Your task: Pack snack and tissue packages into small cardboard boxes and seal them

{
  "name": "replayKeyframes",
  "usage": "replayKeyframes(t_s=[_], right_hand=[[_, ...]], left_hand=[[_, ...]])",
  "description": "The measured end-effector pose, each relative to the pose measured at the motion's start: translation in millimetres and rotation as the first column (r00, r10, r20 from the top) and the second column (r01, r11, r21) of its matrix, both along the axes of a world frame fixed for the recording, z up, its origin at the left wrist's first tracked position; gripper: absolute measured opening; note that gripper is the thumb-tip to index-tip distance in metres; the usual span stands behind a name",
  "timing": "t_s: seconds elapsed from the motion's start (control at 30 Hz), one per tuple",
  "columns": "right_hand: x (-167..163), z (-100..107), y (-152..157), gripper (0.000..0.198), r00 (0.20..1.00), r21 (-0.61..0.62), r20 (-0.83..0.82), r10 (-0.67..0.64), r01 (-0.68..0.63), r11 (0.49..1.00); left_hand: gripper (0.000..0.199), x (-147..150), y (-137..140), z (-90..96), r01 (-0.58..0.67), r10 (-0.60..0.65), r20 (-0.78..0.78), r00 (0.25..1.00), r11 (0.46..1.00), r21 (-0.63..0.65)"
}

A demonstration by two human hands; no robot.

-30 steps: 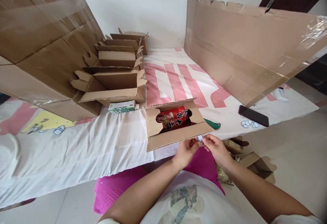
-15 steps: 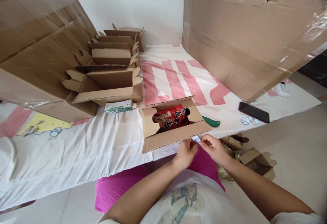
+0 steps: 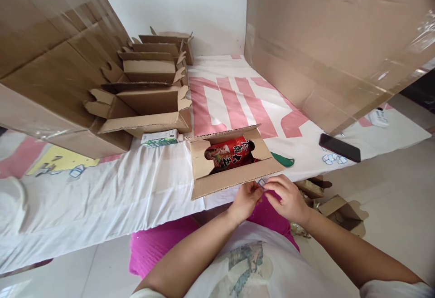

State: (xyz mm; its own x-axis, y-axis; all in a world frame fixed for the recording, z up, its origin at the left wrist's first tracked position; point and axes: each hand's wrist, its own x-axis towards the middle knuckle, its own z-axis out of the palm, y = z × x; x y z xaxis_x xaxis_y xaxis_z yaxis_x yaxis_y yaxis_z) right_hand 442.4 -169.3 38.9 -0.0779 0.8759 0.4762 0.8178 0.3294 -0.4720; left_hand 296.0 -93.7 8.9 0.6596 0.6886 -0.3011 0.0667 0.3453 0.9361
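My left hand [image 3: 245,200] is closed in a pinch at the table's front edge. My right hand [image 3: 287,200] meets it from the right, fingers curled and thumb tip near the left fingertips. Between them shows a small white piece with a blue edge [image 3: 261,182], mostly hidden and too small to name. Just beyond my hands lies an open cardboard box [image 3: 234,181], its long flaps folded outward. Inside it is a red packet [image 3: 231,155] with large dark-and-white characters.
Several open cardboard boxes [image 3: 146,120] stand in a row at the left, with a green-and-white carton [image 3: 160,138] before them. A green object [image 3: 283,160] and a dark phone [image 3: 340,147] lie rightward. A large cardboard panel [image 3: 322,53] rises behind; box scraps [image 3: 343,214] are on the floor.
My right hand has turned, its fingers now more curled over beside my left fingertips. Less of the small white-and-blue piece shows. The view has shifted slightly; the box and packet stay put.
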Motion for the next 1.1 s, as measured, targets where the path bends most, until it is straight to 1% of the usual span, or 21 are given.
replayKeyframes(t_s=[0.07,0.17,0.27,0.37,0.5,0.6,0.67,0.77,0.8,0.87,0.93,1.0,1.03,1.1], right_hand=[[-0.1,1.1,0.7,0.019,0.999,0.012,0.047,-0.003,0.003,1.0],[-0.5,0.4,2.3,0.017,0.998,0.011,0.057,-0.008,0.007,1.0],[-0.1,0.1,3.6,0.016,0.999,-0.013,0.027,-0.022,0.023,1.0],[0.9,0.5,4.6,0.015,0.998,-0.054,-0.029,-0.06,0.058,0.997],[3.0,0.5,5.8,0.012,0.989,-0.104,-0.1,-0.111,0.101,0.989],[5.2,-0.6,5.9,0.01,0.978,-0.12,-0.163,-0.131,0.112,0.986],[7.4,-1.2,5.4,0.009,0.959,-0.158,-0.234,-0.158,0.123,0.98],[11.5,-0.4,4.3,0.009,0.912,-0.239,-0.333,-0.238,0.162,0.957],[12.9,0.5,4.0,0.009,0.908,-0.233,-0.338,-0.248,0.174,0.957],[15.1,2.7,3.9,0.008,0.938,-0.143,-0.283,-0.201,0.166,0.976],[16.1,4.2,4.1,0.011,0.983,-0.004,-0.159,-0.096,0.097,0.995],[16.0,4.0,4.0,0.017,1.0,0.104,-0.02,-0.015,0.017,0.994],[15.5,3.2,3.8,0.019,0.999,0.139,0.036,0.008,-0.013,0.99],[14.1,0.9,3.1,0.022,0.992,0.172,0.12,0.038,-0.058,0.983]], left_hand=[[0.024,-0.5,0.6,-0.8,-0.004,0.004,-0.026,1.0,1.0,0.01],[0.025,-2.3,0.8,-3.0,0.005,-0.001,-0.064,0.998,0.999,0.053],[0.025,-4.6,0.0,-4.2,0.018,-0.007,-0.099,0.995,0.994,0.112],[0.024,-5.4,-1.6,-3.6,0.013,0.006,-0.132,0.991,0.99,0.141],[0.022,-4.7,-2.9,-2.1,0.038,-0.025,-0.1,0.995,0.991,0.125],[0.022,-4.6,-2.9,-2.0,0.048,-0.039,-0.079,0.996,0.993,0.109],[0.02,-5.2,-2.7,-2.5,0.05,-0.043,-0.078,0.996,0.994,0.092],[0.02,-7.1,-1.9,-2.9,0.048,-0.046,-0.058,0.997,0.998,0.043],[0.021,-7.9,-1.6,-2.7,0.048,-0.047,-0.039,0.998,0.999,0.021],[0.024,-9.4,-0.9,-1.6,0.05,-0.05,0.009,0.999,0.998,-0.028],[0.027,-10.7,-0.4,0.1,0.06,-0.055,0.066,0.996,0.994,-0.086],[0.03,-11.6,-0.4,1.9,0.07,-0.052,0.116,0.992,0.986,-0.151],[0.032,-11.9,-0.6,2.6,0.073,-0.047,0.14,0.989,0.98,-0.184],[0.033,-12.7,-1.1,3.8,0.07,-0.026,0.183,0.983,0.968,-0.24]])
